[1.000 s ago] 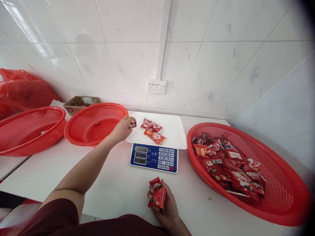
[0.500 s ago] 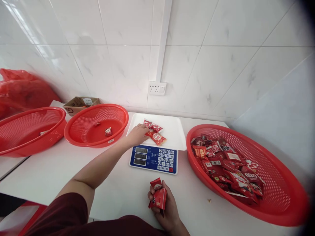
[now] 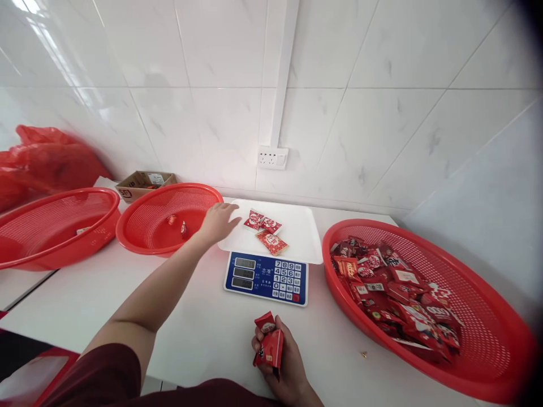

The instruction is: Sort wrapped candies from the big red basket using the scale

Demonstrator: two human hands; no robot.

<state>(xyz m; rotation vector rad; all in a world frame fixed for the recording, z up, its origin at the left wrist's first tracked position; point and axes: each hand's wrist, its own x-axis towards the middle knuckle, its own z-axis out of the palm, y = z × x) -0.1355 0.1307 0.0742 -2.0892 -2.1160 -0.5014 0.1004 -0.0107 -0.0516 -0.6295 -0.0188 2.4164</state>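
Note:
My left hand (image 3: 218, 222) is open, with fingers spread, over the left edge of the white scale tray (image 3: 302, 240) and beside the middle red basket (image 3: 142, 244). Three red-and-white packets (image 3: 272, 243) lie together on the tray, apart from my fingers. Below the tray is the scale's blue keypad panel (image 3: 265, 278). Near the table's front, my right hand (image 3: 288, 362) is closed around several red snack packets (image 3: 270, 345). Inside the middle basket are a small red packet (image 3: 184, 229) and another small red item (image 3: 172, 220).
At right stands a large red basket (image 3: 504, 316) holding many red packets. Another red basket (image 3: 55, 249) is at far left, with red plastic bags (image 3: 55, 158) behind it. A cardboard box (image 3: 131, 191) sits by the wall. A tiny gold scrap (image 3: 363, 355) lies on the table.
My left hand has moved left, off the packets on the tray and toward the middle basket. The small packet in that basket looks shifted. My right hand still holds its packets.

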